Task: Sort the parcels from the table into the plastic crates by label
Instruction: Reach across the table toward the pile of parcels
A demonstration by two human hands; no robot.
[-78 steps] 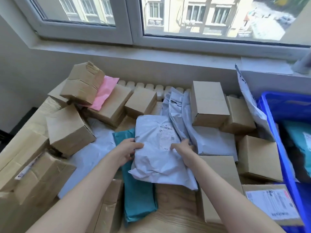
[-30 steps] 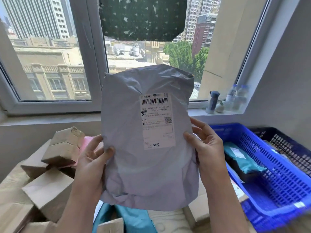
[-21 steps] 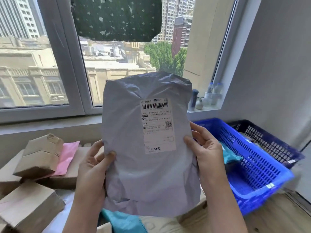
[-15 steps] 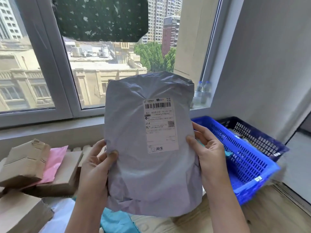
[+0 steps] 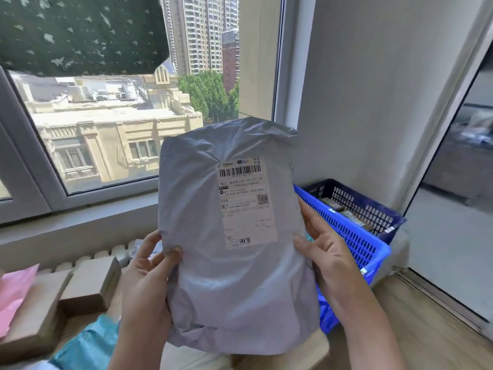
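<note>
I hold a grey plastic mailer parcel [image 5: 234,276] upright in front of me, its white shipping label [image 5: 245,201] facing me. My left hand [image 5: 149,276] grips its left edge, thumb on the front. My right hand [image 5: 328,252] grips its right edge. Behind the parcel on the right stands a bright blue plastic crate [image 5: 357,241], and beyond it a dark blue crate [image 5: 373,209] with parcels inside. The grey mailer hides most of the bright blue crate's inside.
Cardboard boxes [image 5: 90,284], a pink mailer [image 5: 13,292] and a teal mailer [image 5: 88,345] lie on the table at the lower left. A window sill [image 5: 80,217] runs behind. A wooden floor [image 5: 426,329] and a doorway are on the right.
Both hands lifted the grey mailer off the pile and raised it upright. Since then my view has swung to the right, toward the crates; the grip is unchanged.
</note>
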